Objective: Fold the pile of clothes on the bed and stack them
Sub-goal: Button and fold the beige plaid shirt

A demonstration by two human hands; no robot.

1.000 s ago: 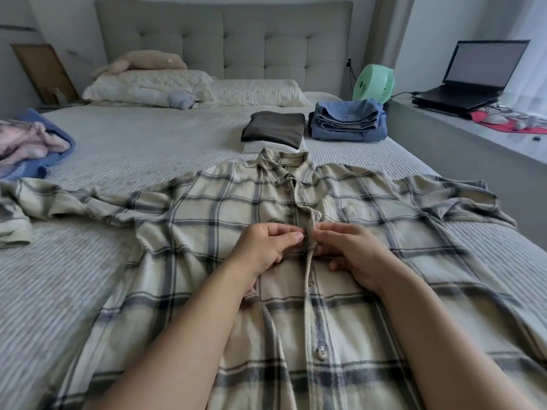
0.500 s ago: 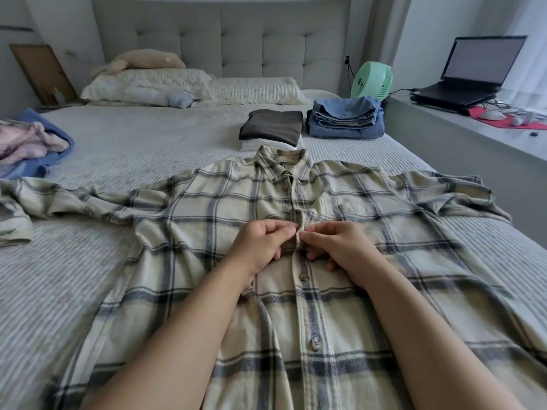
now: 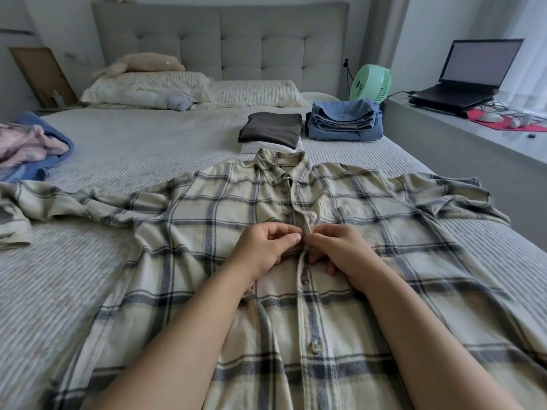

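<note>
A cream and navy plaid shirt (image 3: pixel 207 220) lies flat, front up, across the grey bed (image 3: pixel 142 143), sleeves spread left and right. My left hand (image 3: pixel 266 250) and my right hand (image 3: pixel 340 250) meet at the button placket in mid chest, each pinching a fabric edge there. Below them two buttons look fastened. Behind the collar sits a folded stack, dark olive on white (image 3: pixel 270 130), and to its right a folded blue denim stack (image 3: pixel 344 119). An unfolded pink and blue pile (image 3: pixel 29 146) lies at the bed's left edge.
Pillows (image 3: pixel 154 87) and a padded headboard (image 3: pixel 219 42) are at the far end. Right of the bed runs a grey ledge (image 3: pixel 461 137) with a green fan (image 3: pixel 371 82), a laptop (image 3: pixel 470 72) and cables.
Both hands stay at the placket, fingers shifting slightly on the fabric edges; the head camera has moved a little.
</note>
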